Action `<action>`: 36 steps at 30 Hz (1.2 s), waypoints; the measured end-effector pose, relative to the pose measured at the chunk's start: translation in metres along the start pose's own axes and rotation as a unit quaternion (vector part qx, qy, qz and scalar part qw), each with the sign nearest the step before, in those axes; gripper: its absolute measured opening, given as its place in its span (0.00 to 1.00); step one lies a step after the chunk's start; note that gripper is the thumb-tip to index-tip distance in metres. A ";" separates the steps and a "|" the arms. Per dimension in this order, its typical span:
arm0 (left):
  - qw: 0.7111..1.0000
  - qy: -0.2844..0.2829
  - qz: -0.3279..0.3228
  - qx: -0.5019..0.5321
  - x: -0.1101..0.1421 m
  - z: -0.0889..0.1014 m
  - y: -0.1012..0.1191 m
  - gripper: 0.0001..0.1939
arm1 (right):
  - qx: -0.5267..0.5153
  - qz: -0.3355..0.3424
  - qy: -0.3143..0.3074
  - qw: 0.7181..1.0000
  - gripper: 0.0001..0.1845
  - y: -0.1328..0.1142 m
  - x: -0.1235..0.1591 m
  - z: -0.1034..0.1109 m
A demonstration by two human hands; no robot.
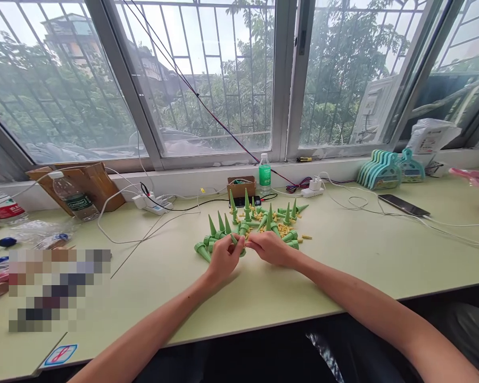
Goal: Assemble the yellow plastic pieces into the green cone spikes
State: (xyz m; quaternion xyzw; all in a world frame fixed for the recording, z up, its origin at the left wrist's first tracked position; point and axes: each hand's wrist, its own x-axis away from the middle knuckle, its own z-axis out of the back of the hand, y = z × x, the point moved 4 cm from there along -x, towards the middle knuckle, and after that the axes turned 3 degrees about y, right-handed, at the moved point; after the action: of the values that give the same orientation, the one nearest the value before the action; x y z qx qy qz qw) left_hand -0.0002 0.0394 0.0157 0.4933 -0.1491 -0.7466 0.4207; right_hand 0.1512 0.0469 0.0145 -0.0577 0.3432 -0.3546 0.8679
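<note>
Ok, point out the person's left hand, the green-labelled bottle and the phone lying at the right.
Left hand (224,259): head view, back of the hand.
Green-labelled bottle (265,174): head view, on its label.
Phone (404,206): head view, middle of its dark face.

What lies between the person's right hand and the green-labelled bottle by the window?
The head view shows green cones and small yellow pieces there, with a black cable nearer the bottle.

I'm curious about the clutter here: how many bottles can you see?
3: a red-labelled bottle cut off at the left edge, a dark-labelled bottle before the brown cardboard, and a green-labelled bottle beyond the green cones. More may be hidden.
</note>
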 end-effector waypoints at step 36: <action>0.976 -0.202 -0.075 -0.015 0.023 -0.009 0.010 0.07 | 0.040 -0.061 0.181 0.981 0.25 -0.006 0.007 0.016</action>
State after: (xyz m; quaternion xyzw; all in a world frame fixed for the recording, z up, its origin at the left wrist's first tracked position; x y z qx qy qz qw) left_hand 0.0089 0.0171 0.0036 0.3357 -0.1825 -0.8625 0.3319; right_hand 0.1613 0.0356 0.0247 0.0210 0.4761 -0.4250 0.7696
